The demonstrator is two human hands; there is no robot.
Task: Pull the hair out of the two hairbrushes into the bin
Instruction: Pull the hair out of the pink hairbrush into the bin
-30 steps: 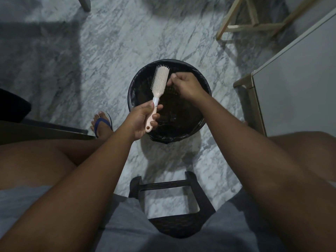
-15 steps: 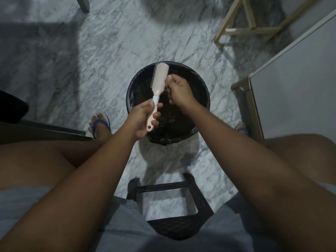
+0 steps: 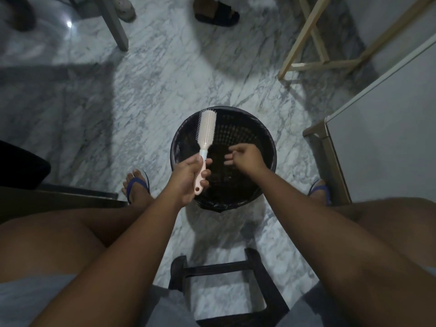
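**Brush held over bin, right hand free beside it**

Left hand [image 3: 188, 178] grips the pink hairbrush [image 3: 207, 128] by its handle, fingers wrapped round. The brush's long axis runs away from the person, head at the far end, over the near-left part of the black bin [image 3: 273, 142]. Bristles show along the head's edges; can't tell which way the bristle face points.

Right hand [image 3: 245, 159] hovers over the middle of the bin, fingers loosely spread, nothing visible in them; strands would be too fine to see. It's apart from the brush.

Key relation: the brush head lies forward and to the left of the right hand, so my guess is the next pluck needs a reach up-left to the bristles.

Only one hairbrush is in view. The bin stands on the marble floor [image 3: 153, 90] between the person's feet.
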